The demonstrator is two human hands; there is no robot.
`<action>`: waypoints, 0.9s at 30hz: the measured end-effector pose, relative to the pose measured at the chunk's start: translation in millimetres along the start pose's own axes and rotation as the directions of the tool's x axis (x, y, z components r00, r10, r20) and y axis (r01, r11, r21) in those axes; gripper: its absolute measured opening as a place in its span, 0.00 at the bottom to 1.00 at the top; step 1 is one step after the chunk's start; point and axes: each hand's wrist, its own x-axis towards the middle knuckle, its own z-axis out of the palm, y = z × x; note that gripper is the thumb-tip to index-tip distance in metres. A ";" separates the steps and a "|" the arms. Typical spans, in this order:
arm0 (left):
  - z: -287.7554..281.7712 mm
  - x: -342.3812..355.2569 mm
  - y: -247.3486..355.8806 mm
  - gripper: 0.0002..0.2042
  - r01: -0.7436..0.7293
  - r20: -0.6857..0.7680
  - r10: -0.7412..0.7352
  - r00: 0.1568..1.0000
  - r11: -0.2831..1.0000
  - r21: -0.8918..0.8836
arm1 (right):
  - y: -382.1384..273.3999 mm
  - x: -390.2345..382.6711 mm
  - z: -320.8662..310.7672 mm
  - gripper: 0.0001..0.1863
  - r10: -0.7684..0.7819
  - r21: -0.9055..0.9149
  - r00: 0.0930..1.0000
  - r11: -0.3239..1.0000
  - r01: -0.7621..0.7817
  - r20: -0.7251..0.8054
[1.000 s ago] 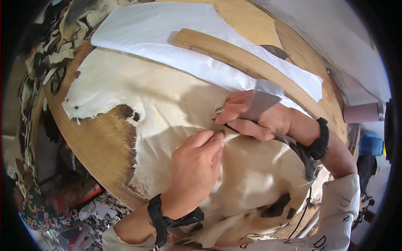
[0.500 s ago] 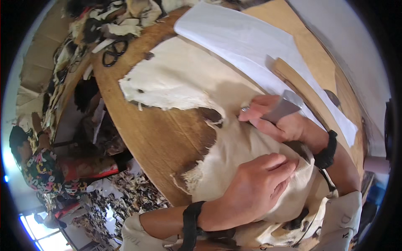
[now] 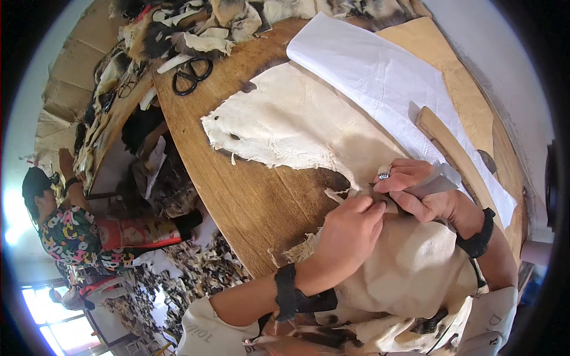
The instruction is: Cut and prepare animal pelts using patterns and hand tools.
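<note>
Brown wooden tabletop (image 3: 243,184) fills the middle of the workroom, its curved left edge running above a floor strewn with dark and pale fur scraps (image 3: 208,264). Beyond that edge, at left, a person in a multicoloured patterned shirt (image 3: 68,234) is near a bright window (image 3: 68,335). At the table's far end lies a heap of black, white and brown fur pieces (image 3: 231,26), with a pair of black-handled scissors (image 3: 191,77) just beside it.

Across the tabletop, from near the scissors to the worker's body, stretches a large cream-coloured hide with ragged edges (image 3: 285,118). Along its right side lies a creased white sheet (image 3: 368,74), partly over a flat tan sheet (image 3: 442,62); a curved bar of pale wood (image 3: 454,145) rests on the white one.

The left hand (image 3: 350,234), a black band at its wrist, pinches the hide between thumb and fingers. Close by, the right hand (image 3: 418,190), wearing a silver-coloured ring (image 3: 383,172), closes firmly round a flat grey metal blade (image 3: 438,183), whose broad end sticks out over the hand; its tip is hidden at the fingers, so contact with the hide cannot be told.
</note>
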 end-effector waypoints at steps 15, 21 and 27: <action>-20.2 5.1 -10.0 0.09 0.130 0.024 -0.133 0.991 0.889 -0.439 | 9.6 21.8 3.0 0.08 -0.094 -0.049 0.994 0.994 0.096 0.049; -26.9 5.9 -14.5 0.10 0.102 0.060 -0.084 0.995 0.874 -0.474 | 10.5 28.7 5.7 0.11 -0.131 0.001 0.991 0.991 0.131 0.003; -38.8 5.1 -12.7 0.10 0.168 0.096 -0.139 0.986 0.821 -0.546 | 6.0 34.4 3.7 0.15 -0.094 0.006 0.996 0.996 0.094 -0.005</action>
